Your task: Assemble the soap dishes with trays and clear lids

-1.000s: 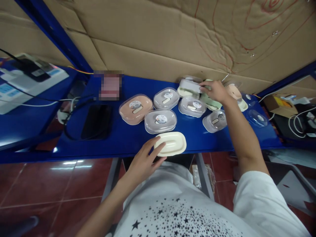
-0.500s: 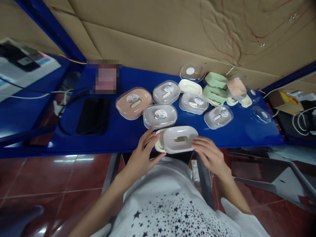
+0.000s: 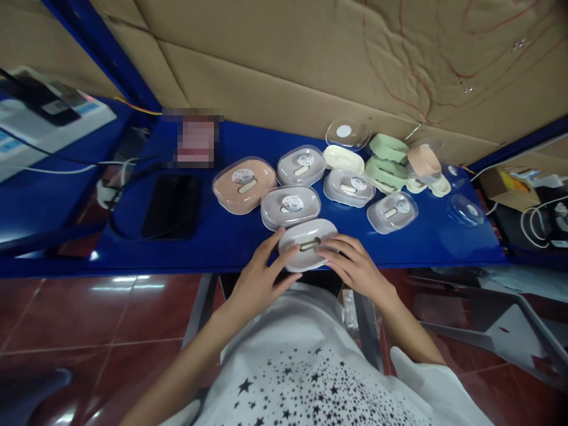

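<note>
The grey cover [image 3: 305, 228], previously sitting offset to the right, is now lying over the cream base [image 3: 307, 247], which is showing through the slot [image 3: 314, 242]. The right hand [image 3: 357, 269], earlier reaching to the rear, is now resting its fingertips beside the slot. The rear cream tray [image 3: 344, 158] is now lying clear of the cover.

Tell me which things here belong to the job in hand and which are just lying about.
Part of the job, it seems:
- grey box, with left hand and right hand on it
- lidded boxes
- green covers
- loose clear lid

Probably just lying about:
- black slab
- cardboard box
</note>
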{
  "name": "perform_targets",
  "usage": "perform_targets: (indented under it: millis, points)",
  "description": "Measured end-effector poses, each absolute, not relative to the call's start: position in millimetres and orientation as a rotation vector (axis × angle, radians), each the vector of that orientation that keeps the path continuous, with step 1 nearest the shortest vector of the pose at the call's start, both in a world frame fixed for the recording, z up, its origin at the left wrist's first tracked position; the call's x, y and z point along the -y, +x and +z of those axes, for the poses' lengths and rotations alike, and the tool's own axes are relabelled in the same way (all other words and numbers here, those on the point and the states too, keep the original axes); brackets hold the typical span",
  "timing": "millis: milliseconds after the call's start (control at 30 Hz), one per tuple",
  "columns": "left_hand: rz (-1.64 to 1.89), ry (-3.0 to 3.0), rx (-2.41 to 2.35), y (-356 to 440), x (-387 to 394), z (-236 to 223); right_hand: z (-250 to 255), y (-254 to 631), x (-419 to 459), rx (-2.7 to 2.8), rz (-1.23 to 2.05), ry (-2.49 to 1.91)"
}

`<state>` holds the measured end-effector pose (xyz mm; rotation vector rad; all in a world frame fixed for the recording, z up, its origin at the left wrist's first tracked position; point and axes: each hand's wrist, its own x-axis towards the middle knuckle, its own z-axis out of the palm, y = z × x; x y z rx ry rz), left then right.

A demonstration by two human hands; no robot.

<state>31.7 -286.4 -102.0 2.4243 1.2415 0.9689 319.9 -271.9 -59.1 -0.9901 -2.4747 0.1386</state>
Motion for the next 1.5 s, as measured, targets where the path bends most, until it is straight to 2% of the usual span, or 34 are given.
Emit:
perform_targets:
  millis: [300, 433, 633, 733, 833, 967, 1200, 1367, 1500]
  points:
    - [0.973, 2.6, -1.245, 37, 284, -104, -71, 319, 283, 2.556, 0.022, -1.021]
    - [0.958, 2.607, -1.257, 36, 284, -105, -41, 333, 261, 2.564, 0.035, -0.928]
    - [0.976, 2.59, -1.255, 36, 284, -103, 17, 373, 114, 2.328, -0.357, -1.46]
    - [0.972, 2.591, -1.249, 35, 283, -102, 9, 383, 30, 2.297, -0.379, -1.6]
    - [0.97, 2.584, -1.244, 33, 283, -100, -10, 383, -17, 2.247, -0.367, -1.737]
    - [0.959, 2.555, -1.246, 32, 282, -100, -20, 380, -22, 2.12, -0.464, -1.831]
    - [0.97, 2.552, -1.244, 32, 281, -100, 5, 375, 12, 2.406, -0.416, -1.658]
    - [0.988, 2.579, -1.246, 34, 281, -100, -3, 383, -12, 2.297, -0.375, -1.779]
    - [0.997, 2.574, -1.264, 35, 281, -102, -5, 391, -30, 2.315, -0.309, -1.586]
